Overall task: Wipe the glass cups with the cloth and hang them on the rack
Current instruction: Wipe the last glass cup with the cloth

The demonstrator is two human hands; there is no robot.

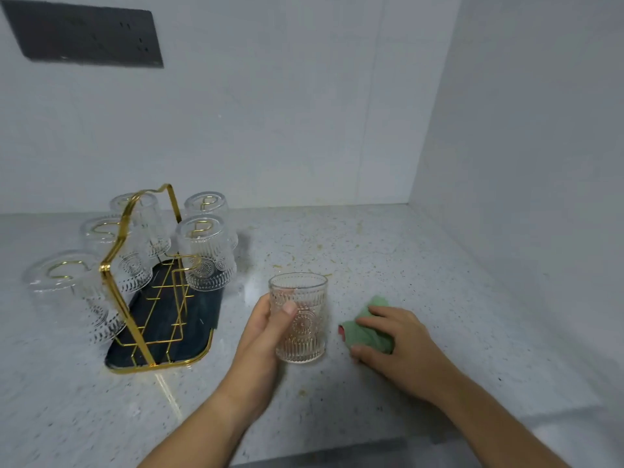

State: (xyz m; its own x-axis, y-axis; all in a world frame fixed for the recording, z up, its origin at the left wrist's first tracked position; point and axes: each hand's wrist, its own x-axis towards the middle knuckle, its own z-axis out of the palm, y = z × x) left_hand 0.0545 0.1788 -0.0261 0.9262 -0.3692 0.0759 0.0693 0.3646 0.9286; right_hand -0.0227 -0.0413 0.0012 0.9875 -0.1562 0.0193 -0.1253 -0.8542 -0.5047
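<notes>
An upright ribbed glass cup point(304, 329) stands at the middle of the counter, and my left hand point(260, 342) grips its left side with the thumb across the front. To its right my right hand point(395, 342) lies over a crumpled green cloth point(366, 332), fingers curled on it against the counter. A gold wire rack point(141, 275) on a dark tray point(175, 332) stands at the left. Several glass cups hang upside down on its prongs, such as the nearest right one point(206, 255) and the front left one point(71, 292).
The speckled grey counter point(388, 258) runs back to a white wall and a side wall on the right. A dark socket plate point(87, 35) is on the wall at upper left. The counter's front edge point(320, 450) lies near my forearms.
</notes>
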